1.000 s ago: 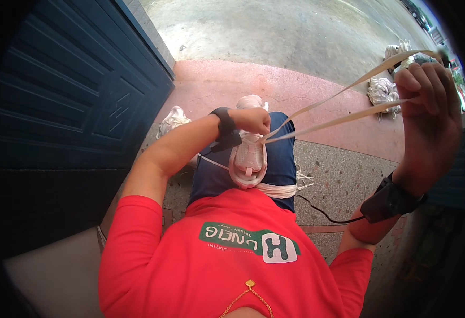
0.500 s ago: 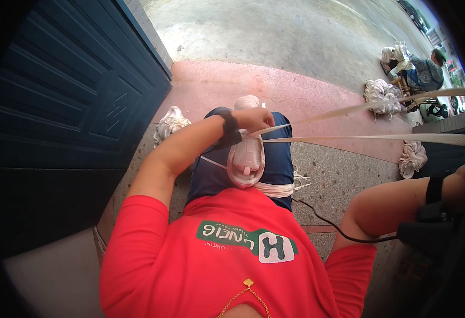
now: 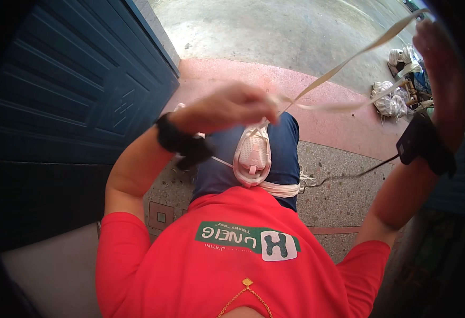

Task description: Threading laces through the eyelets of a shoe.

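A white-and-pale-pink sneaker [image 3: 252,151] lies on my lap with its heel toward me. My left hand [image 3: 237,103], blurred, is over the toe end, its bent fingers closed on the laces there. From that spot a long, flat white shoelace [image 3: 383,38] slants up to the far right, near the fingertips of my raised right hand [image 3: 435,50]. A second loose lace strand [image 3: 344,107] waves out to the right, lower down. Shadow and blur hide whether my right fingers grip the lace. A bundle of white laces [image 3: 280,189] lies across my thigh beside the sneaker.
A dark blue door [image 3: 84,95] stands close on my left. At the far right are piled white shoes [image 3: 390,100] and a partly visible seated person with more shoes. A black cable [image 3: 351,174] runs to the device on my right wrist.
My right hand has swung up into view at the upper right. My left hand has shifted slightly left and lower, and the lace strands went from nearly straight to slanting and wavy.
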### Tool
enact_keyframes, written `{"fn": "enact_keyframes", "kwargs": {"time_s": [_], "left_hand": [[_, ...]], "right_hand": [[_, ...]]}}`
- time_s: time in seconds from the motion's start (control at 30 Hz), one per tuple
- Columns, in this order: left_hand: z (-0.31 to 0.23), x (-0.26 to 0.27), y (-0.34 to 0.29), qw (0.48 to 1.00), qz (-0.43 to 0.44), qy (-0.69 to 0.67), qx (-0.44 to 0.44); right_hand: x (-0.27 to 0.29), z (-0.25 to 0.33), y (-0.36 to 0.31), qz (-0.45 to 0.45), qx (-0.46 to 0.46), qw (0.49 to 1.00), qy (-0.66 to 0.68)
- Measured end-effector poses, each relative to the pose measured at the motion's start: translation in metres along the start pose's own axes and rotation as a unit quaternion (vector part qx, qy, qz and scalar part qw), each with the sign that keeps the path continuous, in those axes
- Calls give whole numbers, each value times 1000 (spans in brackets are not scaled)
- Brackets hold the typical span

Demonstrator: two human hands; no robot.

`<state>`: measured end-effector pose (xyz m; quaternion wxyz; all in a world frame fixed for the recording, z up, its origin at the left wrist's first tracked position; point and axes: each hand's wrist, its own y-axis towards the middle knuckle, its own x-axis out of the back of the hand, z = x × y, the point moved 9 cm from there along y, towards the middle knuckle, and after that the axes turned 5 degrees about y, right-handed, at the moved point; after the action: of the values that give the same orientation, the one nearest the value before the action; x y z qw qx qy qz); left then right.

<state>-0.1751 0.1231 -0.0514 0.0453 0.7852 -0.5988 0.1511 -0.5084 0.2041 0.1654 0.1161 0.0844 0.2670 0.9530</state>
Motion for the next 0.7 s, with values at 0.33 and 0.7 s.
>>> {"fn": "enact_keyframes", "kwargs": {"time_s": [0.33,0.7], "left_hand": [[199,255,-272,775,-545,-319,13],[208,66,-89,934,-279,-130,181]], "right_hand": [[287,-213,-212,-285,-247,896,236],[-152,-321,-292,96,-325,929,-148]]}}
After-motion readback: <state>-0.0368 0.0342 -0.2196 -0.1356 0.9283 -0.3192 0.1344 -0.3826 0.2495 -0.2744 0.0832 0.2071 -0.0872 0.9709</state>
